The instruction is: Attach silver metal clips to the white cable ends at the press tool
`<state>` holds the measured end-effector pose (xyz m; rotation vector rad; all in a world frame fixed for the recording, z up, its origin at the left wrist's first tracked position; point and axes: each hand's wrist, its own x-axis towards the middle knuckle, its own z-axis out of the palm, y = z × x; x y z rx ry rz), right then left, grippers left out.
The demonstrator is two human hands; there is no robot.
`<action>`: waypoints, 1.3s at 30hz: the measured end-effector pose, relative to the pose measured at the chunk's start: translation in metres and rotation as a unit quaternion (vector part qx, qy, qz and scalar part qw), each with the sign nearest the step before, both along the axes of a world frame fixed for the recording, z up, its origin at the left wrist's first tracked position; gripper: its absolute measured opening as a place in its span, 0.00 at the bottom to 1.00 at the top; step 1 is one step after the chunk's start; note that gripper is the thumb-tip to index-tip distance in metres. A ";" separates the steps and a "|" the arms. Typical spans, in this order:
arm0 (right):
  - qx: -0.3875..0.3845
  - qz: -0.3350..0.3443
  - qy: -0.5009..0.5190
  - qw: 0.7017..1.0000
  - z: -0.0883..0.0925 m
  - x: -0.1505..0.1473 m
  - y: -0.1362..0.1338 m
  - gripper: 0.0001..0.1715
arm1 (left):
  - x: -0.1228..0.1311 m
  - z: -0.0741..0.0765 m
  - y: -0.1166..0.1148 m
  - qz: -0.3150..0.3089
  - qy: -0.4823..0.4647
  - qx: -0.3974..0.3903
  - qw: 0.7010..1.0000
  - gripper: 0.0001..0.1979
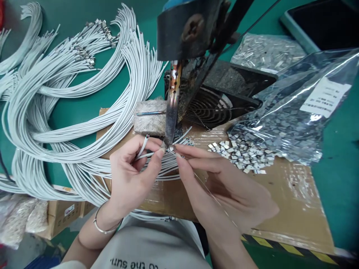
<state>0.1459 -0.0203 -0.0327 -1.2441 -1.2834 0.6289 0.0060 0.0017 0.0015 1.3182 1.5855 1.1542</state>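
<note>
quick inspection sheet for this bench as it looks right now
surface: cardboard on green bench
job's things: white wire end held at iron tip
clutter: metal terminals spilled beside their bag; block behind the iron
grippers: left hand pinches the wire; right hand pinches a thin strand at the tip
cables: white bundles looped at left
surroundings: fan behind; boxes below

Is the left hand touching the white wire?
Touching. The head view shows the left hand with its thumb and fingers pinched around the white wire, right beside the tip of the soldering iron.
</note>
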 end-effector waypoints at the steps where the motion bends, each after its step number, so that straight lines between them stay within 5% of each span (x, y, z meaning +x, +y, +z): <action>1: 0.000 -0.003 -0.004 1.000 0.000 0.000 0.000 0.16 | 0.000 0.000 0.000 -0.001 -0.003 0.000 1.000 0.06; 15: 0.000 0.005 0.008 1.000 -0.001 0.001 -0.001 0.17 | -0.001 -0.002 0.000 -0.012 -0.002 -0.017 1.000 0.06; 24: -0.079 -0.036 0.025 0.996 -0.006 0.003 -0.013 0.04 | -0.001 0.005 -0.019 -0.029 -0.021 -0.048 0.998 0.06; 28: -0.085 0.046 -0.012 0.995 -0.004 0.005 -0.018 0.16 | -0.004 0.007 -0.034 -0.045 -0.003 -0.052 0.998 0.06; 39: -0.120 0.113 0.073 0.984 -0.002 0.001 -0.035 0.19 | -0.016 0.006 -0.061 -0.106 -0.007 -0.019 0.994 0.06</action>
